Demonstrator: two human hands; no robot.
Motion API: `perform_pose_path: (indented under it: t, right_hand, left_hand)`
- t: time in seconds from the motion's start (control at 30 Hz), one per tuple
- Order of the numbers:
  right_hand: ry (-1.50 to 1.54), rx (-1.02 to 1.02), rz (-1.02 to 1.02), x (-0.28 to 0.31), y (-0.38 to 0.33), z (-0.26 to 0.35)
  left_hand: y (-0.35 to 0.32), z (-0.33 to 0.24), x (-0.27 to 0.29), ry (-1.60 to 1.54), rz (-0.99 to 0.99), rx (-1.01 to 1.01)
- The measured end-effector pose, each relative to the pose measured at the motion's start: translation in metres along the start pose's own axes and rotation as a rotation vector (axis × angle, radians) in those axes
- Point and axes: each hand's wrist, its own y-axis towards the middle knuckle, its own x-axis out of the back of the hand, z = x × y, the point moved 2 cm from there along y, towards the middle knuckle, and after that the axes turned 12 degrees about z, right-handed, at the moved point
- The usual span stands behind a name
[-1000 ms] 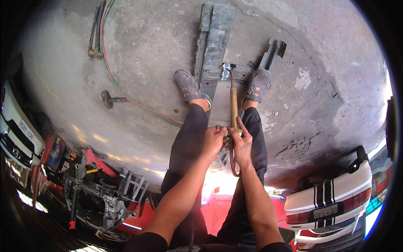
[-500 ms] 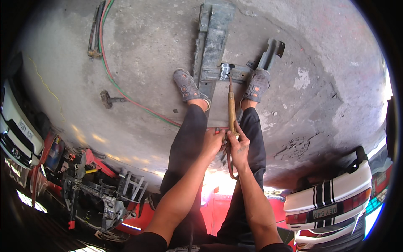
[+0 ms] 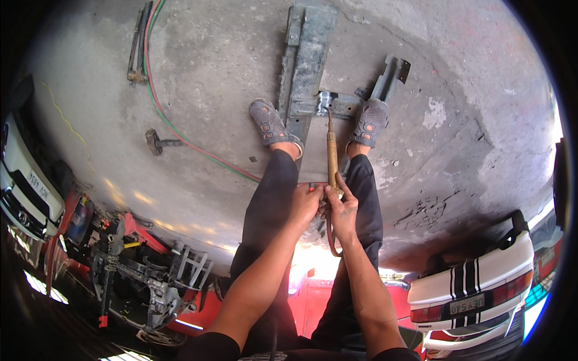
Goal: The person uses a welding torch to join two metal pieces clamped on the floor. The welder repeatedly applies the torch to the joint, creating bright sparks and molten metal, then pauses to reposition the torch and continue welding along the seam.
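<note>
A brass gas torch (image 3: 332,150) points away from me, its thin bent tip over a bright, shiny patch on a grey metal bracket (image 3: 344,107). My right hand (image 3: 343,212) is closed round the torch's rear end, one finger stretched along the handle. My left hand (image 3: 304,204) is closed at the torch's valve end, with a small red piece (image 3: 312,188) showing at its fingers; its exact hold is partly hidden. No flame can be made out. The bracket joins a long grey metal beam (image 3: 310,60) lying on the floor, between and beyond my feet.
Red and green hoses (image 3: 180,137) curve across the concrete from the left. A hammer (image 3: 159,142) and a bundle of dark rods (image 3: 138,48) lie left. Car parts (image 3: 150,283) are piled at lower left; a white striped car rear (image 3: 472,283) stands at lower right.
The view has shifted very slightly. Both hands keep their place at the torch, and its tip stays over the bracket.
</note>
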Motion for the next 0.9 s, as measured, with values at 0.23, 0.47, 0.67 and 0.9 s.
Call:
perform_pose_path:
  t: [0.23, 0.47, 0.67, 0.9]
  right_hand:
    - [0.012, -0.004, 0.006, -0.004, -0.001, 0.008]
    - [0.011, -0.008, -0.003, -0.004, 0.000, 0.010]
    - [0.050, 0.001, -0.007, 0.000, 0.003, 0.003]
    - [0.051, 0.009, -0.010, -0.001, 0.003, 0.008]
  left_hand:
    - [0.000, 0.000, 0.000, -0.018, 0.003, -0.025]
    - [0.000, 0.001, 0.002, -0.024, 0.024, -0.048]
    - [0.004, 0.005, 0.002, -0.044, 0.026, -0.042]
    - [0.005, 0.009, 0.004, -0.053, 0.022, -0.045]
